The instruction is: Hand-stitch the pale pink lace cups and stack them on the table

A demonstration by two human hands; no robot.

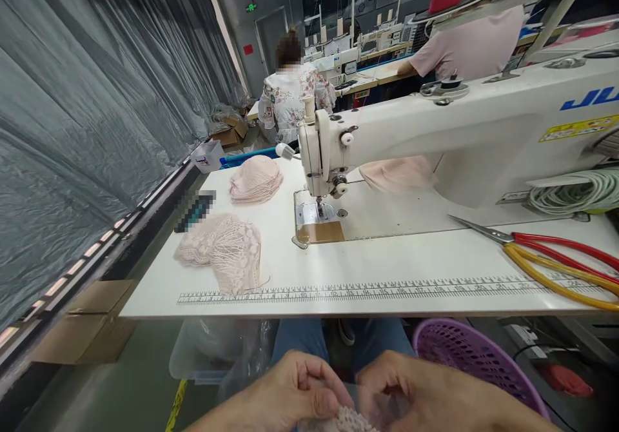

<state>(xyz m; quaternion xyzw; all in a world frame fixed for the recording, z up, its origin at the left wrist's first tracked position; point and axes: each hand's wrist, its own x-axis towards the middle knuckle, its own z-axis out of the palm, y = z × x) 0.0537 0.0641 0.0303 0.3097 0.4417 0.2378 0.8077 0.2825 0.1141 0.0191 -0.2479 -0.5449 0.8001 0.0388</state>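
Low at the front edge of the view, over my lap, my left hand (pixel 302 390) pinches a piece of pale pink lace (pixel 355 421) between thumb and fingers. My right hand (pixel 406 387) is closed on the sheer right side of the same lace, slightly blurred. The rest of the piece is cut off by the bottom of the picture. Ahead of my hands stands a white sewing machine (pixel 387 132), its presser foot (pixel 320 209) over the metal plate. More pale lace (pixel 227 248) lies at the left of the table, near a stack of pink cup-shaped pieces (pixel 256 178).
Red-and-yellow-handled scissors (pixel 546 251) lie at the right of the white table (pixel 271 225), across a printed ruler (pixel 387 292). Pink fabric (pixel 396 173) sits behind the machine arm. Below are a purple basket (pixel 478 361) and cardboard box (pixel 87 322). Two people sit farther back.
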